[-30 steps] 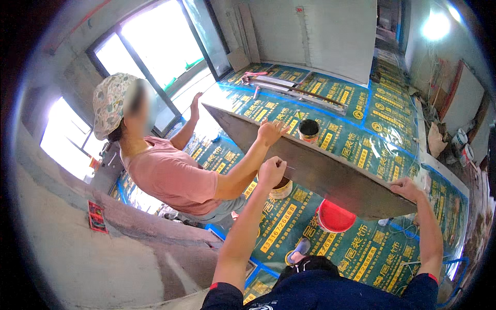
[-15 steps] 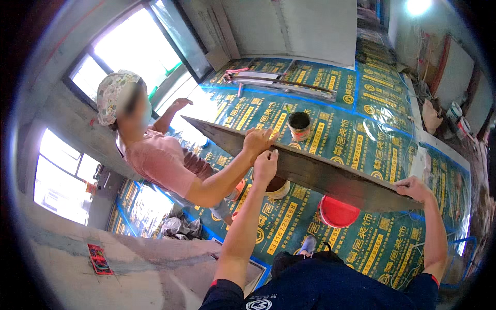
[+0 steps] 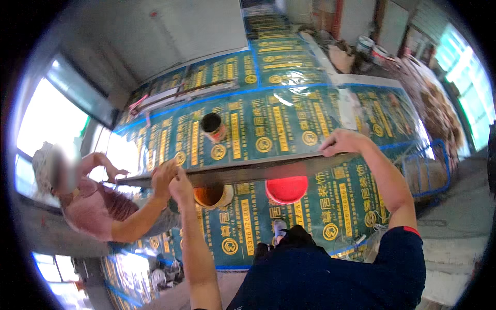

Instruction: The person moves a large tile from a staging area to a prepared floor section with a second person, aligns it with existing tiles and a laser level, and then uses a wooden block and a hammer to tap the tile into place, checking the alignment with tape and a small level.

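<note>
My left hand [image 3: 181,186] grips the top edge of a long, thin grey panel [image 3: 245,172], seen almost edge-on across the middle of the head view. My right hand [image 3: 341,144] is closed on its right end. A co-worker [image 3: 88,209] in a pink top and patterned cap stands at left, one hand [image 3: 164,175] beside my left hand on the panel, the other near its far left end. Below the panel, partly hidden by it, are a red bucket [image 3: 287,191] and a pale bucket [image 3: 212,199] with brownish insides. A dark-topped container [image 3: 213,129] stands beyond it.
Printed green floor sheeting [image 3: 330,108] with blue tape covers the floor. Long strips [image 3: 181,90] lie by the back wall. Buckets [image 3: 364,45] and leaning boards line the back right, a blue metal frame [image 3: 439,170] the right. Bright windows and a glass door are at left.
The view has turned, so the panel now runs nearly level across it, with both my hands still on it. The co-worker appears further left, keeping hold alongside my left hand.
</note>
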Tool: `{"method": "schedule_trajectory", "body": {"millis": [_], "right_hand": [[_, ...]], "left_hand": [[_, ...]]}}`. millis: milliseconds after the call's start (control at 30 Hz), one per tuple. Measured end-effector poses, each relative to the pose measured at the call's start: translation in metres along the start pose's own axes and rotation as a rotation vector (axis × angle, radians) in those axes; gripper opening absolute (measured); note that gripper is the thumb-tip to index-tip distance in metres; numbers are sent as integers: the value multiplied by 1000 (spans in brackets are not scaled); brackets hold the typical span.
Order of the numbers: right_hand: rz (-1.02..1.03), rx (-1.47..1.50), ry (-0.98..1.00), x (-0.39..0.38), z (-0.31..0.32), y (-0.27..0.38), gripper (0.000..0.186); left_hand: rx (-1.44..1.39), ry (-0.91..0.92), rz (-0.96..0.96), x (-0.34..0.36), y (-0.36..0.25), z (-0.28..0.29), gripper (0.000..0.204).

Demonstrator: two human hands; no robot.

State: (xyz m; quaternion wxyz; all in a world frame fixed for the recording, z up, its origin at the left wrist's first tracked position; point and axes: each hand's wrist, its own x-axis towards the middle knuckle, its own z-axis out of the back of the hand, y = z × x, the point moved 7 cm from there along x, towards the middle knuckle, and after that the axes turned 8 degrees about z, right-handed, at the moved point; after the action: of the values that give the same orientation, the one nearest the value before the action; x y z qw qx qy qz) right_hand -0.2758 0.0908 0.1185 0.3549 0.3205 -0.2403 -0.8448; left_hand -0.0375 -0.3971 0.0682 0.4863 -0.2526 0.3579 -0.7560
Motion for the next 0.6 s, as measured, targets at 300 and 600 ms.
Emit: {"method": "schedule_trajectory", "body": {"millis": [300, 600], "right_hand": [[123, 137, -140, -23, -16, -16, 30], [111, 25, -291, -59, -38, 2, 21]], "left_hand": [[174, -54, 84, 16, 28, 14, 68], [-49, 74, 224, 97, 107, 70, 59]]}}
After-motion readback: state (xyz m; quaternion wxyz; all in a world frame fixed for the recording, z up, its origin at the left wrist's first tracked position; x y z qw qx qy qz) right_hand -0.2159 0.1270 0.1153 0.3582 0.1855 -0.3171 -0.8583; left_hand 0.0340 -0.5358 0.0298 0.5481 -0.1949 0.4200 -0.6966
